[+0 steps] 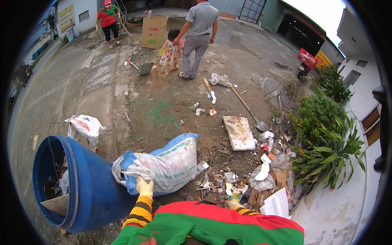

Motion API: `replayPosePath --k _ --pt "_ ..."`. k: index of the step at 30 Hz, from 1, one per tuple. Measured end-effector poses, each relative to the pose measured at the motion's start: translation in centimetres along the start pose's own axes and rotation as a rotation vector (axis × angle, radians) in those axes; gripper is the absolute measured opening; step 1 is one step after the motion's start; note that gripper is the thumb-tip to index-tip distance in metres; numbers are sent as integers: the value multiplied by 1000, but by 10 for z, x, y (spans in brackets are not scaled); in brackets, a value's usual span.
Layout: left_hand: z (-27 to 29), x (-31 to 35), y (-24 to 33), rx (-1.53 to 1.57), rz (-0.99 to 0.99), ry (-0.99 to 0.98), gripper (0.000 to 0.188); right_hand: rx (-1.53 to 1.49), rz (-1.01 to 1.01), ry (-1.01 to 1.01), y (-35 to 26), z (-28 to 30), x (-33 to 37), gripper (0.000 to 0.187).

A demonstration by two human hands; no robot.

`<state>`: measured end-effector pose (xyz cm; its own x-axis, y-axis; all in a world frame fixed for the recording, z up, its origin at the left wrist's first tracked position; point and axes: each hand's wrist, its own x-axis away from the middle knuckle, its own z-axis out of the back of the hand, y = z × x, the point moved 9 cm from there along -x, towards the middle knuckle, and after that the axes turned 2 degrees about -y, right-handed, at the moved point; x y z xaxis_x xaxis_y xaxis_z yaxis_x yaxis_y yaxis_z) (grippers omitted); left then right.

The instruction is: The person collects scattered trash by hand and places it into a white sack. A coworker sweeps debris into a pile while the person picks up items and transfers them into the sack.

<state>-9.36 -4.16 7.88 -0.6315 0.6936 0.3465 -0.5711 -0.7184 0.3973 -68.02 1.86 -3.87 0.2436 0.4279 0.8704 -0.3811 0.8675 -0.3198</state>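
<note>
A white and blue woven sack [167, 165], bulging, lies on its side in front of me. My left hand [145, 188], in a pale work glove, is closed on the edge of its mouth. Low on the right, my right hand [233, 204], also gloved, reaches into a heap of mixed litter [220, 185]; its fingertips are hard to make out among the scraps. A large blue plastic barrel [98, 192] lies tipped just left of the sack, with some rubbish and a board inside. White foam pieces [277, 204] lie right of my right hand.
Beyond the heap lie a stained foam slab [239, 132] and a long-handled shovel [249, 110]. Plants [322, 143] line the white wall at right. Farther off are a dustpan [145, 68], a cardboard box [154, 32], a person sweeping [108, 20] and two people standing [200, 32].
</note>
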Motion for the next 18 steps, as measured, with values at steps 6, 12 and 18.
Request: replayPosePath --k 6,12,18 --pt "-3 23 2 -54 57 -62 93 -247 86 -54 -47 -23 7 12" --pt "47 40 1 81 142 307 92 -40 168 -184 -69 -31 -2 13" --pt "81 46 14 311 250 295 84 -103 61 -102 -43 -12 -32 8"
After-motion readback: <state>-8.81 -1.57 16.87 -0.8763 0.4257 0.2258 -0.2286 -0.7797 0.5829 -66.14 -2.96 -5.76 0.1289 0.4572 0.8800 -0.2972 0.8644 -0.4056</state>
